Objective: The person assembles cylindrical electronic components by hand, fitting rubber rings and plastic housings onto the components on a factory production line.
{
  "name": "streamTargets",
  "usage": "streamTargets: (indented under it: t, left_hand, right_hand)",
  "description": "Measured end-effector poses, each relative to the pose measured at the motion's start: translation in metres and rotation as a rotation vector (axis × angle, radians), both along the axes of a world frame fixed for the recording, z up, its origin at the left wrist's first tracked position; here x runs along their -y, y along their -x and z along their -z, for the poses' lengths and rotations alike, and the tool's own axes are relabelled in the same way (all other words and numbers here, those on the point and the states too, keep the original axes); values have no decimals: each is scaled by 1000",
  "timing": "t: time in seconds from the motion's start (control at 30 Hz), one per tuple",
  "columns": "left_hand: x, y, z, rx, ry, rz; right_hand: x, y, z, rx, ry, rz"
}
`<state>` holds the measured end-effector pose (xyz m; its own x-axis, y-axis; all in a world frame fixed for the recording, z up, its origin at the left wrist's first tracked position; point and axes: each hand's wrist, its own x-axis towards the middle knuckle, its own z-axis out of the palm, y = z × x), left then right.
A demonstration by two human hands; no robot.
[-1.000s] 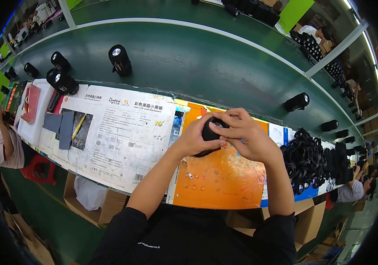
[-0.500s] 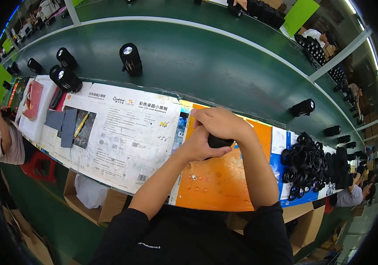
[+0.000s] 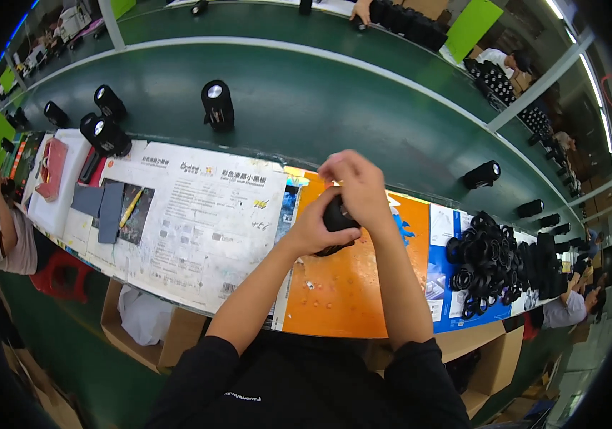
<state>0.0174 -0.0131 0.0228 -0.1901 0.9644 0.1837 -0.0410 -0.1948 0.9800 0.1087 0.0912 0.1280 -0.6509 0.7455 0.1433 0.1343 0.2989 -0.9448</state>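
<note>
A black cylindrical device is wrapped in my left hand, thumb across its near side. My right hand is just beyond and above it, fingers bent inward. Anything between those fingers is hidden from view. Both hands are over the orange sheet on the bench. To the right, a heap of black rings lies on a blue-and-white sheet.
Black cylinders with silver-disc ends, such as one standing cylinder, are spread along the green surface. A white printed board, yellow pen and white foam tray are leftward. Open cartons sit below.
My right hand has risen off the cylinder's top, its fingers now curled higher up. The left hand keeps its hold, and more of the cylinder shows. The view has shifted slightly.
</note>
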Motion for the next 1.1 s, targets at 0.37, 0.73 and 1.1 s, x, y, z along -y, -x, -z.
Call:
streamTargets:
  t: [0.37, 0.73, 1.1]
  left_hand:
    - [-6, 12, 12, 868, -226, -25]
    - [-31, 123, -20, -376, -96, -953]
    - [-76, 234, -28, -584, 183, -959]
  right_hand:
    - [93, -64, 134, -463, 672, 11]
    - [-85, -61, 28, 252, -610, 482]
    - [-128, -44, 27, 586, -929, 507]
